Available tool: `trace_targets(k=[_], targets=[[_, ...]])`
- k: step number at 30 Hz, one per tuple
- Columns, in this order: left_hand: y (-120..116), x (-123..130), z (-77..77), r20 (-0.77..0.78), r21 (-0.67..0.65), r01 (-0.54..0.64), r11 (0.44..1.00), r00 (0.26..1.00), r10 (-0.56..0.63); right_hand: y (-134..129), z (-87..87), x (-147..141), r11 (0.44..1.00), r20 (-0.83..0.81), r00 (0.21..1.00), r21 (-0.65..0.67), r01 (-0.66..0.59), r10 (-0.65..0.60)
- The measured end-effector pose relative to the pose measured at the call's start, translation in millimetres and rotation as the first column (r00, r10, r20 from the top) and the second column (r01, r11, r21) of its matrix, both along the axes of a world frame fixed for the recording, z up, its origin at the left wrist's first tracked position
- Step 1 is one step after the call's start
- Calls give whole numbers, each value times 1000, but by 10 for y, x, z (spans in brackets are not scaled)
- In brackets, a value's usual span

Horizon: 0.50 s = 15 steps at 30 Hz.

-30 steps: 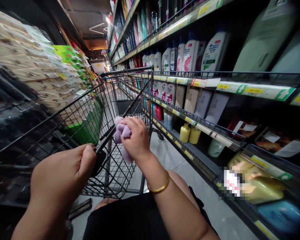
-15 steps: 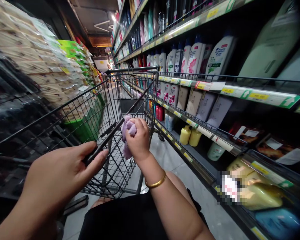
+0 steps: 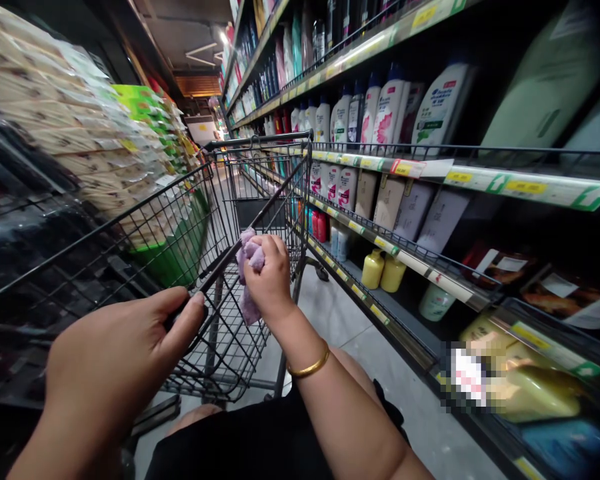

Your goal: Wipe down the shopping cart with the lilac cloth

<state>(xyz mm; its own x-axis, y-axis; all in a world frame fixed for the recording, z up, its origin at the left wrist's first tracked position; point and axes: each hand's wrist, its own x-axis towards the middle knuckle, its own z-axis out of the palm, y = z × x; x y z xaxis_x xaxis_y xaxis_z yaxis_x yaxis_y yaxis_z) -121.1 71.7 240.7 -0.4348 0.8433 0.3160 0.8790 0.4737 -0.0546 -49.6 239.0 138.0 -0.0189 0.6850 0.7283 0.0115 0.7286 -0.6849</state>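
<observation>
A dark wire shopping cart (image 3: 230,360) stands right in front of me. My left hand (image 3: 115,347) is wrapped round the near end of its top side rail (image 3: 220,270), thumb over the bar. Farther along that same rail, my right hand (image 3: 270,273) is closed on a crumpled lilac cloth (image 3: 250,257). The cloth lies against the rail, and a loose end of it hangs down over the wire mesh. A gold bangle (image 3: 309,360) circles my right wrist. The palm side of both hands is hidden.
Shelves with shampoo bottles (image 3: 390,110) and yellow pump bottles (image 3: 373,268) run along the right. At the left rise tall stacks of wrapped packs (image 3: 70,127) and a green bin (image 3: 170,260). Grey floor tiles (image 3: 325,307) show between cart and shelf.
My right hand and the cloth have shifted slightly left along the rail. My left hand still grips the bar, its thumb drawn in closer. The whole view has moved slightly.
</observation>
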Motion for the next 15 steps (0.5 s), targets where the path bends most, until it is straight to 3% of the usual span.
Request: trace_targets(k=[6,10,13,15], targets=[[109,26,26,-71,-99,-77,992,995,70,-10,-119,-90,987,-78,996,-155,39,-52],[169,55,13,-116,-104,-67,992,992,55,-13,-176,-78,959,-90,995,-284,10,-37],[208,95,14,-122,-105,-68,992,991,55,-55,-79,14,950,-129,992,-310,-45,5],[226,118,19,-127,-103,-43,994,991,30,-113,35,90,965,-174,984,-248,-80,37]])
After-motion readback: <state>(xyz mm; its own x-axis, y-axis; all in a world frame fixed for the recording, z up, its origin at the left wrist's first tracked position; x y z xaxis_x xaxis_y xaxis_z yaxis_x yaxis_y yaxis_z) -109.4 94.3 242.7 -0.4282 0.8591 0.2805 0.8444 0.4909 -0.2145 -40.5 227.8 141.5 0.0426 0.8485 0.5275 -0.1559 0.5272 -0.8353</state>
